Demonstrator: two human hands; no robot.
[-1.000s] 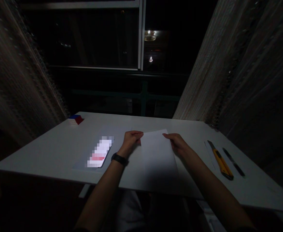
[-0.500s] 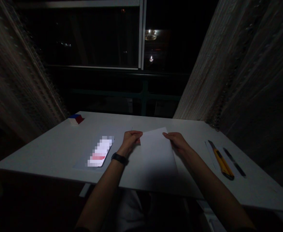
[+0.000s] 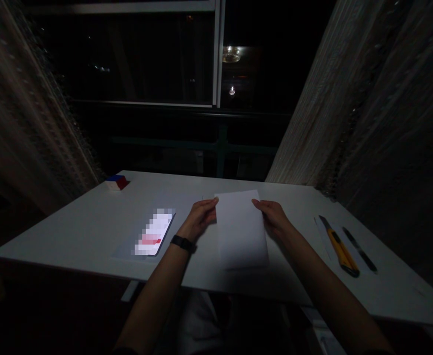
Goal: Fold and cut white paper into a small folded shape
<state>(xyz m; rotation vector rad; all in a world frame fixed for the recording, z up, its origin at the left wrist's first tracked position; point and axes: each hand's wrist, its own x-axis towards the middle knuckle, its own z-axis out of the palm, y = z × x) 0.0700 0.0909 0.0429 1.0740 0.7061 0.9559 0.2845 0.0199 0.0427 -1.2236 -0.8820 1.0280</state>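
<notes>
A white sheet of paper (image 3: 241, 229) is held up over the table, between my two hands. My left hand (image 3: 200, 217) pinches its upper left corner, thumb on the near face. At the upper right edge, my right hand (image 3: 271, 216) grips it the same way. The fingers behind the sheet are partly hidden. The paper's lower edge hangs near the tabletop; whether it touches I cannot tell. A dark watch (image 3: 182, 242) is on my left wrist.
On the white table (image 3: 87, 231), a phone with a lit, blurred screen (image 3: 153, 231) lies left of my left arm. A red, blue and white cube (image 3: 116, 182) sits at the far left. To the right lie a yellow box cutter (image 3: 340, 249) and a dark pen (image 3: 360, 250). Curtains (image 3: 312, 98) flank the window.
The paper has risen slightly and its top edge is more level. Its lower edge now shows clearly. Both hands keep their hold and have hardly moved.
</notes>
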